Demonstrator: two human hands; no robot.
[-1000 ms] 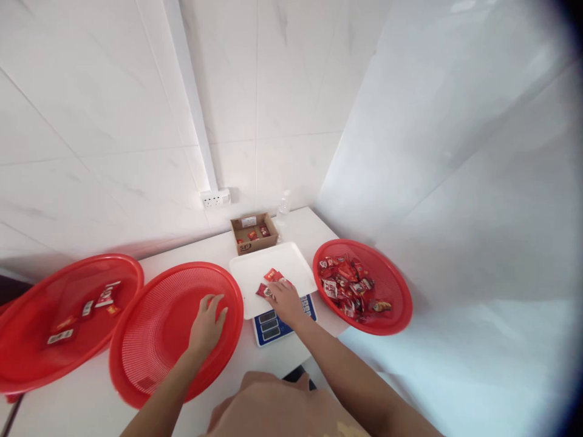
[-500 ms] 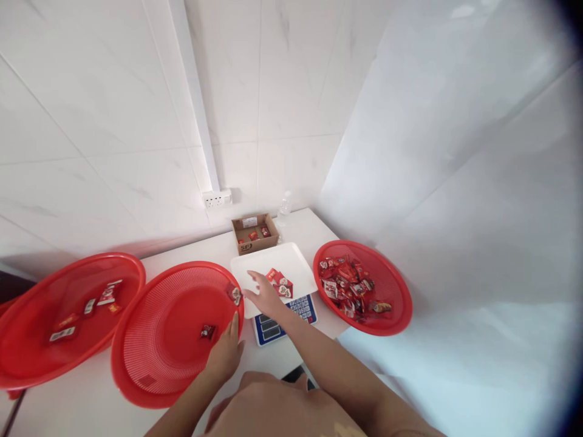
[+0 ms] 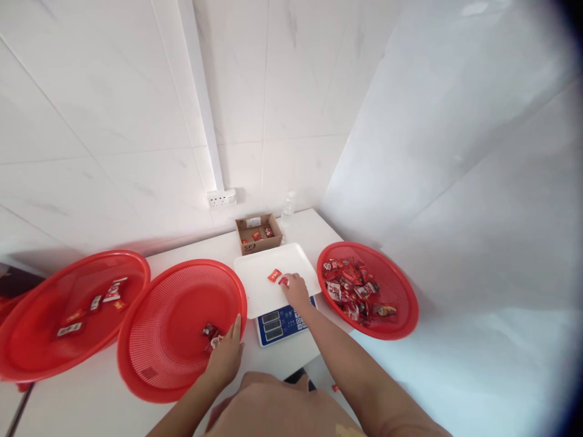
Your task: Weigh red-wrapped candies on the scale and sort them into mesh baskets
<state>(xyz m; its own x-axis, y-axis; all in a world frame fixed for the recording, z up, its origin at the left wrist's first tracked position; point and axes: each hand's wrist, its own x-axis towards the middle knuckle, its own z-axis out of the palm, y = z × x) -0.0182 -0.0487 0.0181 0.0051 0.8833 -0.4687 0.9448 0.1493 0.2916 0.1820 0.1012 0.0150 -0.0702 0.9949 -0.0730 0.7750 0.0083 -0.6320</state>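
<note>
On the white pan of the weighing scale (image 3: 257,291), my right hand (image 3: 297,292) pinches a red snack packet (image 3: 283,280). Another small red packet (image 3: 274,275) lies on the pan just left of its fingertips. My left hand (image 3: 226,356) grips the right rim of the middle red basket (image 3: 182,315), fingers over the edge and thumb outside. Inside that basket, close to the left fingers, lie a dark red packet (image 3: 209,329) and a red-and-white packet (image 3: 215,343), the latter partly hidden by the hand.
Right of the scale stands a red basket (image 3: 410,312) holding many wrapped snacks. Another red basket (image 3: 27,358) at the left has several packets. Behind the scale are a small cardboard box (image 3: 260,246) with packets and a clear bottle (image 3: 288,206), near the wall socket (image 3: 221,198).
My right hand has moved from the middle basket's rim onto the scale pan and closed on a packet. The red-and-white packet has dropped into the basket. My left hand stays at the rim.
</note>
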